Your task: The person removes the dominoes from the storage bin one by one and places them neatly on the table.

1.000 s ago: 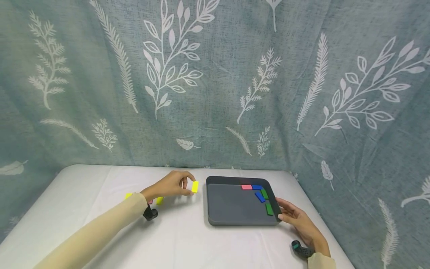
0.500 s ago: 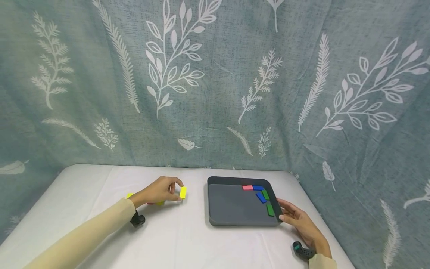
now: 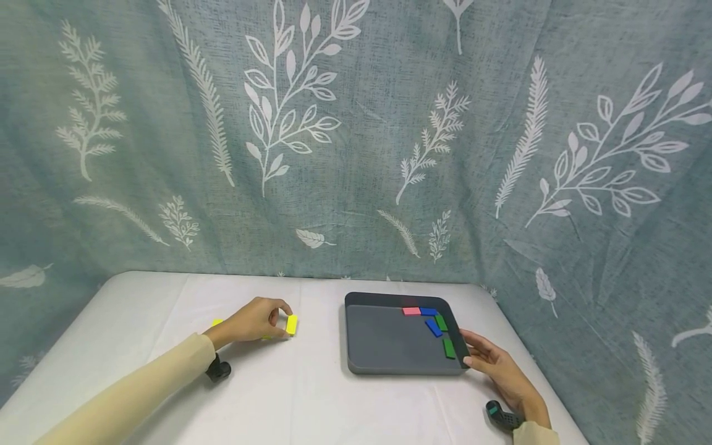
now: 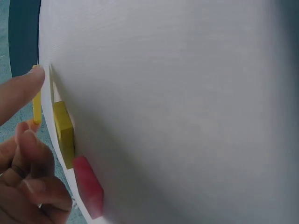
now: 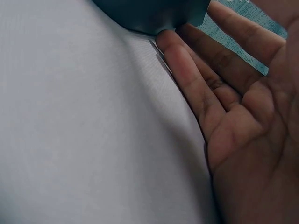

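In head view, red block [image 4: 88, 187] hidden behind left hand [image 3: 251, 321], right sleeve [image 3: 535, 434] cut off below.

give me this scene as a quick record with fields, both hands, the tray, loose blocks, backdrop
left hand: pinches a yellow block between thumb and finger
right hand: touches the right end of the tray
tray: gray, holding one pink block, two blue blocks, two green blocks
loose on table: two yellow blocks and a reddish block
backdrop: teal cloth, white leaf print
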Demonstrator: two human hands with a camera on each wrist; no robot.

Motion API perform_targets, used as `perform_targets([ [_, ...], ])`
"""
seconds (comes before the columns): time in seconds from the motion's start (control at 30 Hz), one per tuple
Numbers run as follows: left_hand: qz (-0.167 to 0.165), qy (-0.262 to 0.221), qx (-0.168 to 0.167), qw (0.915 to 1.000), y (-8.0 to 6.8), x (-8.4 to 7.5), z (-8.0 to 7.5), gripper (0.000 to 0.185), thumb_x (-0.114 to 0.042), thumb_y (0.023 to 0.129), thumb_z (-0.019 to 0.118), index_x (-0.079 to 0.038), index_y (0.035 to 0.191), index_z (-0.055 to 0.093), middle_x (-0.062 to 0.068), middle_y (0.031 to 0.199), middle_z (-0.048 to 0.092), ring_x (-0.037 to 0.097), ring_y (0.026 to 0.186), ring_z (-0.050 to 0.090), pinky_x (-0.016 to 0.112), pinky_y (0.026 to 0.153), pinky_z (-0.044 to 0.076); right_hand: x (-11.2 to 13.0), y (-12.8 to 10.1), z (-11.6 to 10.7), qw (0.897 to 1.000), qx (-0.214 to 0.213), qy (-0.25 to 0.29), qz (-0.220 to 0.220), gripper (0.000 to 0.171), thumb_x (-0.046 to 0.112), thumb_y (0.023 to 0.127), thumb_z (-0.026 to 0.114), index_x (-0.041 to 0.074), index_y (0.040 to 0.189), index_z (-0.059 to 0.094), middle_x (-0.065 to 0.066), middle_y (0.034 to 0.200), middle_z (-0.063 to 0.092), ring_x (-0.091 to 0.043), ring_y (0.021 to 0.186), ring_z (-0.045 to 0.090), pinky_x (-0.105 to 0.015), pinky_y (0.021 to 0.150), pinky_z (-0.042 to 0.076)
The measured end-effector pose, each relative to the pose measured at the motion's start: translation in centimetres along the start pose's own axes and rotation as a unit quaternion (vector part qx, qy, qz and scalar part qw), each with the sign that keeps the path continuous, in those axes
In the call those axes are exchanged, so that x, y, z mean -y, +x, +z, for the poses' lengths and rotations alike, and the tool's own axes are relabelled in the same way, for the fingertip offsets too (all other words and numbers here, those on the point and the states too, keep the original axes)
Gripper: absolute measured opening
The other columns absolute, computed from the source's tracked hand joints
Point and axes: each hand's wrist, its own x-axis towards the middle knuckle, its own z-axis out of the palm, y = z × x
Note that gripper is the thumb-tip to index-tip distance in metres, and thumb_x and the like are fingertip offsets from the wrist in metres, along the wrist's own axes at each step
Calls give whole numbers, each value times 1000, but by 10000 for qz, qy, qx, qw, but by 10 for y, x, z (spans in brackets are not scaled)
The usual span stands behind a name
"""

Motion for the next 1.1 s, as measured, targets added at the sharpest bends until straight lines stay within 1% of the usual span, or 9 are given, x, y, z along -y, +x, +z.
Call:
perform_targets([
  [0.2,31,78,27,10000,-4,3,-2,43,-20,84,88,-1,117,71,-3,69,55,6,55,43,23,54,38,-3,1,-1,10000,29,-43,-60,67,19,98,72,13,157,42,-11,155,47,-19,125,58,-27,98,48],
  [0.37,-11,66,77,9999,-6,2,-5,42,-20,83,88,0,116,71,-2,68,55,6,55,43,23,54,37,-3,1,-1,9999,-3,-31,-105,67,18,98,73,12,157,42,-11,154,48,-18,124,58,-27,98,48],
  [0.57,-25,195,63,9998,-7,2,-8,40,-19,81,90,-2,112,72,-4,67,55,6,56,45,23,54,38,-1,1,0,9999,22,-80,-97,67,17,99,71,11,158,41,-10,154,48,-16,124,58,-26,98,48],
  [0.73,48,209,102,9997,-6,1,-12,49,-26,81,90,1,118,70,-4,68,56,5,54,45,23,54,40,1,2,0,9998,74,-102,-176,66,16,100,70,9,158,39,-15,155,46,-15,123,58,-25,97,47],
  [0.8,-44,35,153,9999,-4,0,-14,52,-32,86,86,1,123,68,-3,73,59,6,49,46,24,51,42,1,2,1,9998,49,-95,-158,66,16,99,70,10,158,40,-15,154,47,-16,122,59,-25,97,47],
  [0.9,-144,-121,70,9998,5,-5,-16,48,-40,96,74,-3,125,68,-2,82,63,10,52,52,29,54,46,1,3,1,9999,12,-124,-51,67,18,99,71,12,158,40,-14,154,46,-17,123,58,-26,97,47],
  [0.97,-194,-170,-78,9996,12,-10,-17,41,-43,100,68,-9,123,70,-3,86,63,12,58,54,31,56,47,1,3,1,9999,-38,-145,20,68,20,98,72,13,158,41,-12,155,46,-19,124,57,-27,97,48],
  [1.03,-95,-119,-245,9996,20,-17,-16,35,-42,102,65,-12,120,71,-3,87,64,14,67,55,32,62,47,0,3,1,9998,-53,-192,60,68,21,98,73,14,158,41,-11,156,45,-20,124,57,-27,98,48],
  [1.1,-35,-156,-316,9994,27,-23,-15,30,-40,103,64,-15,118,71,-4,88,64,14,68,55,31,62,47,-1,2,1,9997,-62,-211,73,69,22,97,74,13,157,41,-12,156,45,-20,124,57,-27,98,48],
])
